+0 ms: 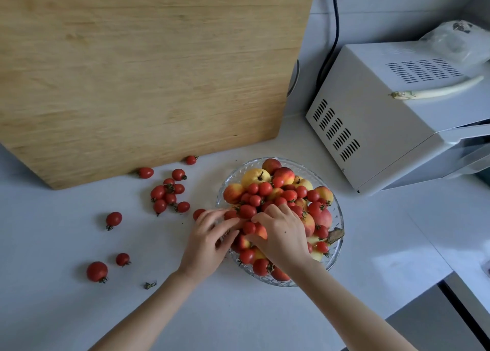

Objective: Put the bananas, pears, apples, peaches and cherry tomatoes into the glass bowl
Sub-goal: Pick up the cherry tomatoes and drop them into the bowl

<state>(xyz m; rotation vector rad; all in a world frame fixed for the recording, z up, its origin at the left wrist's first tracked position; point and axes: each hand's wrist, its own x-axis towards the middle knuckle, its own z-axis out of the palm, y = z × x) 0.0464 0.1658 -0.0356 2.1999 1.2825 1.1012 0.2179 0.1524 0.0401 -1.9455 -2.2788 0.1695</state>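
Both hands [240, 235] over heaped glass bowl [334, 261]

the glass bowl [334, 257] is clear, cut with a faceted, ribbed pattern that catches light along its rim; the cherry tomatoes [169, 194] have smooth, glossy red skins with small dry green stems; the peaches [320, 216] look matt and softly blushed, red over yellow; the pear [255, 176] has a dull yellow skin and a woody stalk; the cutting board [143, 80] is pale wood with visible grain and a satin finish; the countertop [265, 319] is smooth, matt white; the microwave [376, 117] has a painted white metal casing with slotted vents; on top of it lies a crinkled clear plastic bag [456, 40]; the cable [336, 26] is black and slightly glossy
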